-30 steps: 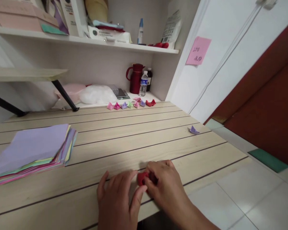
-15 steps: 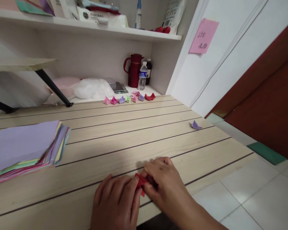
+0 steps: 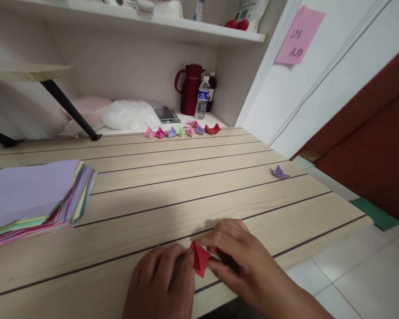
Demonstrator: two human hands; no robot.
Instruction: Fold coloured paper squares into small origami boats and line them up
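A small red folded paper [image 3: 200, 259] lies between my hands, just above the front part of the wooden table [image 3: 146, 195]. My left hand [image 3: 162, 281] is curled, and its thumb and forefinger pinch the paper's left edge. From the other side, my right hand [image 3: 237, 257] touches the paper's right edge with its thumb and fingertips, leaving a gap beneath the curved fingers. The paper now shows a flat diamond shape with a crease down it. Its underside is hidden.
A stack of coloured paper sheets [image 3: 36, 190] lies at left. Several small folded paper boats [image 3: 171, 132] line the table's back edge, and a purple paper boat [image 3: 279, 172] sits at right. Behind stand a dark red jug [image 3: 190, 91] and a water bottle [image 3: 202, 98].
The red paper has opened out from a narrow, mostly covered shape into a visible diamond. My right hand's fingers have moved slightly right, away from my left. The view has shifted a little.
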